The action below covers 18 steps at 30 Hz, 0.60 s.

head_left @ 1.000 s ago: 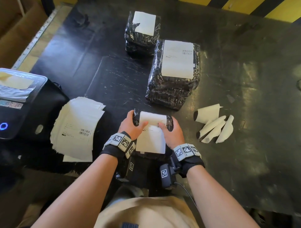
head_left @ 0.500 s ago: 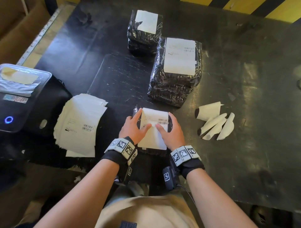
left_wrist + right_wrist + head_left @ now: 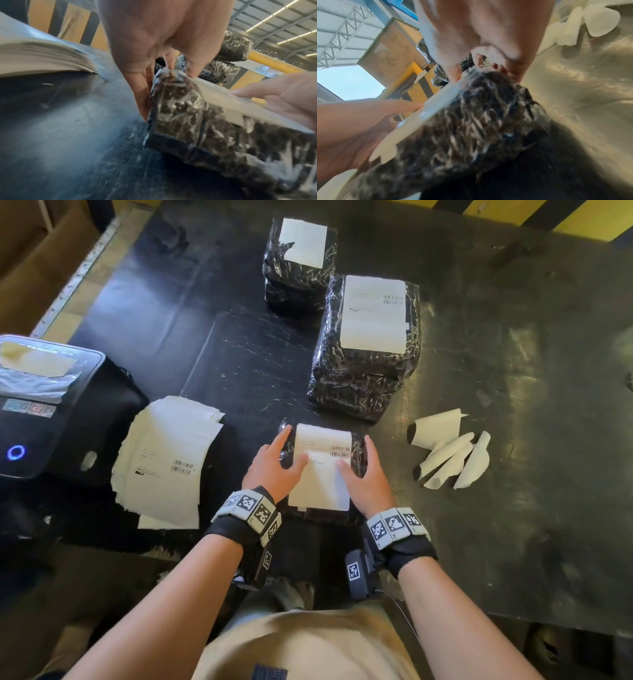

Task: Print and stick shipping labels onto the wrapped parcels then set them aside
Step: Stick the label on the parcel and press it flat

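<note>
A parcel (image 3: 325,517) in black bubble wrap lies near the table's front edge, with a white shipping label (image 3: 322,487) on its top face and the barcode at the far end. My left hand (image 3: 293,446) grips its left side and my right hand (image 3: 354,451) its right side. Both thumbs press down on the label. In the left wrist view the fingers (image 3: 142,88) run down the parcel's (image 3: 197,128) flank, with the thumb on the label (image 3: 223,97). The right wrist view shows the same parcel (image 3: 479,128) and label (image 3: 419,119), mirrored.
A black label printer (image 3: 41,412) sits at the left, with a fanned stack of printed labels (image 3: 164,460) beside it. Two piles of labelled parcels (image 3: 370,347) (image 3: 298,261) stand at the back centre. Curled backing papers (image 3: 445,450) lie to the right on the dark table (image 3: 531,508).
Both thumbs have slid from the label's far edge toward me, and the label now lies flat with its barcode showing. The parcel has stayed in place.
</note>
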Tool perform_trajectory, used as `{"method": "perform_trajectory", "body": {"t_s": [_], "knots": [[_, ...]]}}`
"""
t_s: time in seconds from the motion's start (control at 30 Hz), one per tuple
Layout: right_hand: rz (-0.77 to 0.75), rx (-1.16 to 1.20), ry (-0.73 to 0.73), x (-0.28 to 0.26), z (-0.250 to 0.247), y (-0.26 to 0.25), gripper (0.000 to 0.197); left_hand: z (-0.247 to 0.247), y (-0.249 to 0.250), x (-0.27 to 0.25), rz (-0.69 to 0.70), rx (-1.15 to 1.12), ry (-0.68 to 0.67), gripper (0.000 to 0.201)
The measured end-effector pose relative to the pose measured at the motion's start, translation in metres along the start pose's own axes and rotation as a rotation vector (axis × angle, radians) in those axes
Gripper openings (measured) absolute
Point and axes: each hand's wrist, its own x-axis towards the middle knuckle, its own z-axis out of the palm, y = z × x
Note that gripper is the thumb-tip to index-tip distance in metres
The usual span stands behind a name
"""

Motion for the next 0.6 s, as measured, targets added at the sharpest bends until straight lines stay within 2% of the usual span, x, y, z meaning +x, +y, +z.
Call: {"method": "perform_trajectory", "body": {"t_s": [0.1,0.2,0.43,0.6], "knots": [[0.016,-0.05,0.01,-0.01,0.009,0.004,0.086,0.004,0.0,-0.01,-0.016,0.018,-0.026,0.086],[0.026,-0.029,0.034,-0.012,0.014,0.005,0.087,0.006,-0.002,-0.011,-0.012,0.013,-0.017,0.088],[-0.01,0.051,0.038,-0.013,0.006,0.004,0.068,-0.001,0.0,-0.008,-0.016,-0.05,-0.057,0.078],[0.012,-0.014,0.017,-0.012,0.002,0.005,0.061,-0.006,0.002,-0.012,-0.003,-0.074,-0.106,0.072]]}}
